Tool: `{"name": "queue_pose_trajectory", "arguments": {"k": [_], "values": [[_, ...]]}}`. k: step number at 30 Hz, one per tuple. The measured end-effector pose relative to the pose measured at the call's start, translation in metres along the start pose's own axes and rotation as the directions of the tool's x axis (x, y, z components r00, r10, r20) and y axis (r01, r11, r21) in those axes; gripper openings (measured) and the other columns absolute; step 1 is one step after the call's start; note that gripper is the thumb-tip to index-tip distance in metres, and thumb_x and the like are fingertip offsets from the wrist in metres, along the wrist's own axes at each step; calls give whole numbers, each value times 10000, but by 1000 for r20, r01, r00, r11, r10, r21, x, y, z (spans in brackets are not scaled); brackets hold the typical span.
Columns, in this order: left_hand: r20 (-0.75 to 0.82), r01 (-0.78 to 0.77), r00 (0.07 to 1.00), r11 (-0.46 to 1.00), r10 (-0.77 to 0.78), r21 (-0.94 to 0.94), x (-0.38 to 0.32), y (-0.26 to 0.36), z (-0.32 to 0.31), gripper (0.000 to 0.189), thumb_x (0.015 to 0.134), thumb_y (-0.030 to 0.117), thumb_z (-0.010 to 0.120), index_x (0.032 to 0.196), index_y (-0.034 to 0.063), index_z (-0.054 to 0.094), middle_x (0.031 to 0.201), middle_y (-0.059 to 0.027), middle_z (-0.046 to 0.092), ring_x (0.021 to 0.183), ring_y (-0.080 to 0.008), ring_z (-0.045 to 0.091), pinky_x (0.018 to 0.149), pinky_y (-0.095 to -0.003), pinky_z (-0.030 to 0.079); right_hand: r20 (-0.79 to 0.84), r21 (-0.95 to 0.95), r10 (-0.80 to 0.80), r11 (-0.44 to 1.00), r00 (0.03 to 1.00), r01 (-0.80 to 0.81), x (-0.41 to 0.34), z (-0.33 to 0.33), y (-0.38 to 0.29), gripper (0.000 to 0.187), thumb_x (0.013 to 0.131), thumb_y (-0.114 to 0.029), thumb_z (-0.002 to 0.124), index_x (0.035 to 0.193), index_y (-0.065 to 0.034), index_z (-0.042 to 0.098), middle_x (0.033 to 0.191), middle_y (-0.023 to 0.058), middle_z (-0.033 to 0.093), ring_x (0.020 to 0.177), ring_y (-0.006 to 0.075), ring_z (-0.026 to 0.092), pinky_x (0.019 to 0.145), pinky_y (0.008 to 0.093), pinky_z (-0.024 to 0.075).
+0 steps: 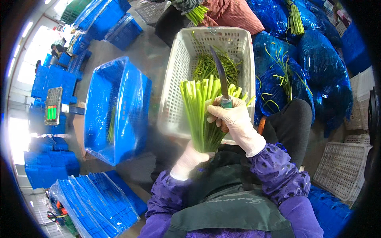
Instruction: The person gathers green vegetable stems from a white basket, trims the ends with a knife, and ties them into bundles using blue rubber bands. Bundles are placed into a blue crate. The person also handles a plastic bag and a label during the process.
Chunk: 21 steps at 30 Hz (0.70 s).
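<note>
A thick bunch of long green garlic scapes (198,119) stands tilted in front of me, its pale cut ends facing away. My left hand (190,159), in a white glove, is closed around the lower part of the bunch. In my gloved right hand (238,122) is a knife (220,67) with a green handle, its dark blade pointing away and up. That hand's fingers also rest against the side of the stalks. Beneath the bunch is a white perforated plastic crate (170,92), with loose thin green trimmings (209,67) inside.
To the left, a plastic-lined blue crate (135,116) holds some stalks beside a scale display (52,111). Blue plastic bags (321,59) with loose stalks lie right. Opposite, a co-worker's gloved hand (186,4) holds stalks. Folded blue crates (95,202) and white crates (340,169) stand nearby.
</note>
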<state>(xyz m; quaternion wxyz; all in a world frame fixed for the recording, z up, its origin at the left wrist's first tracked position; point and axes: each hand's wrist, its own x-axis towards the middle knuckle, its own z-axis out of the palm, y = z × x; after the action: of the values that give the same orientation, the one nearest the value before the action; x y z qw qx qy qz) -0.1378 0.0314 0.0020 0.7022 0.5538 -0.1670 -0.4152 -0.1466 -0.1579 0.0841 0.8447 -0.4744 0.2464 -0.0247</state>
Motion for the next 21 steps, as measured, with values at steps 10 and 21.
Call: {"name": "queue_pose_trajectory", "arguments": {"k": [10,21], "values": [[-87,-184,965,871,249,456,6,-8,-5,688,790,-7,793,1404,65,493,1379,-95,577,1245,-206,571,1026,-342,488,-51,4,-4,1000,999,4,0,-23,18,145,854,-133,771,945,-44,703,694,34,660,507,78,560,428,216,385],[-443,288,876,526,193,800,-6,-1,-10,516,798,27,638,1303,48,535,977,-244,683,952,-429,673,782,-429,545,-278,-17,-249,967,928,254,-16,-48,5,114,896,-142,756,957,-68,695,614,-35,567,401,36,413,391,208,303]]}}
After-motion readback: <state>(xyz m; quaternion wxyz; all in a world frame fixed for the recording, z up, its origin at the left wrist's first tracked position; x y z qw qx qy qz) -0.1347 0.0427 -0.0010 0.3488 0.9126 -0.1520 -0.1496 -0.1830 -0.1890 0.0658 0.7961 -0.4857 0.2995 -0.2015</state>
